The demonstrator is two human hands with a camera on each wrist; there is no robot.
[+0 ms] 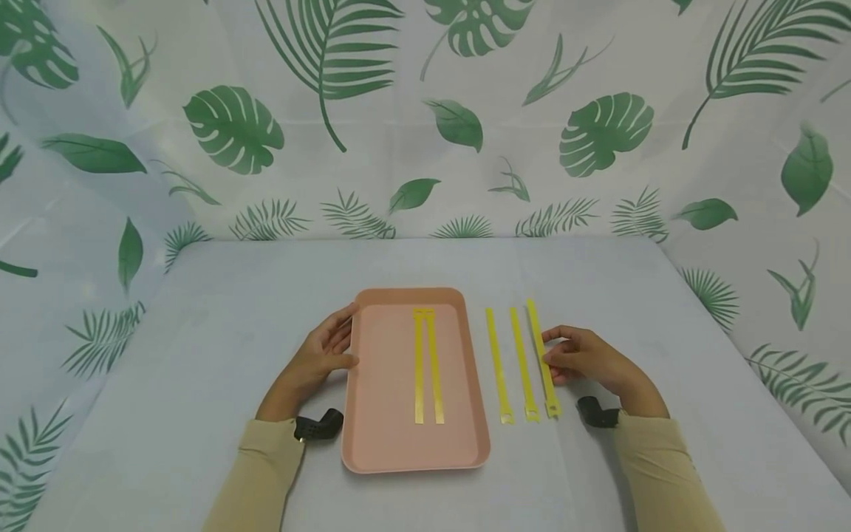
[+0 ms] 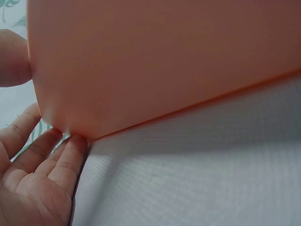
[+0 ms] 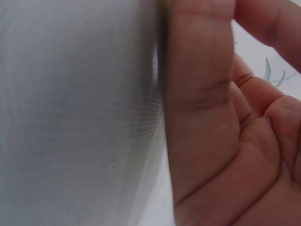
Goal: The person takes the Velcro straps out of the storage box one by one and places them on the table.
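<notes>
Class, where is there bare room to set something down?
Free: the white surface left of the left hand, right of the right hand, and between the pink tray and leafy backdrop. Also inside the tray, left of two yellow strips. Crowded: between tray and right hand, where three more yellow strips are.

A pink rectangular tray (image 1: 382,436) is lying open side up; two yellow strips (image 1: 419,369) are resting parallel inside, heads far; three matching strips (image 1: 522,362) are running lengthwise to its right, slotted heads near.
</notes>
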